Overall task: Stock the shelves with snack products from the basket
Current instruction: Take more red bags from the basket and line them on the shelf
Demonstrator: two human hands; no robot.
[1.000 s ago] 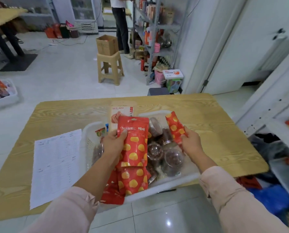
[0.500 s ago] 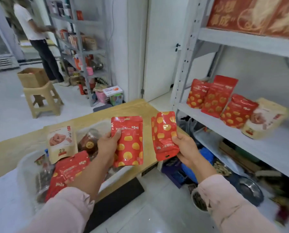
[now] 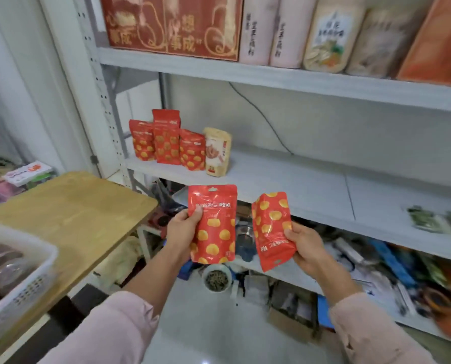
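At the far left, a white perforated plastic basket (image 3: 27, 295) is sitting on the pale wooden counter (image 3: 69, 214), within easy reach of the shelving. It is carrying dark, clear-wrapped goods too blurred to name.

A row of three red foil pouches with yellow spots (image 3: 166, 143) is standing upright at the left end of the grey metal middle shelf (image 3: 311, 185). One beige snack pouch (image 3: 217, 153) is leaning just beside them. This is probably where like goods are being grouped.

In front of and below that shelf, the left hand (image 3: 182, 227) is holding up a matching red spotted pouch (image 3: 213, 227). The grip is closed on the pouch's left edge, with the thumb lying across the front and the fingers hidden behind. The pouch is hanging upright with its label facing the wearer, which looks ready for setting down as it is. The forearm is reaching forward and slightly inward.

The right hand (image 3: 305, 248) is pinching a second red spotted pouch (image 3: 271, 229) by its right edge, thumb on the front and fingers behind. This pouch is upside down, with its print inverted, and it is tilting a little to the left. It will likely need turning over before it joins the row. The two pouches are near each other but not touching.

Further right, the shelf is lying bare up to some blurred dark packets (image 3: 429, 222) at its far end.
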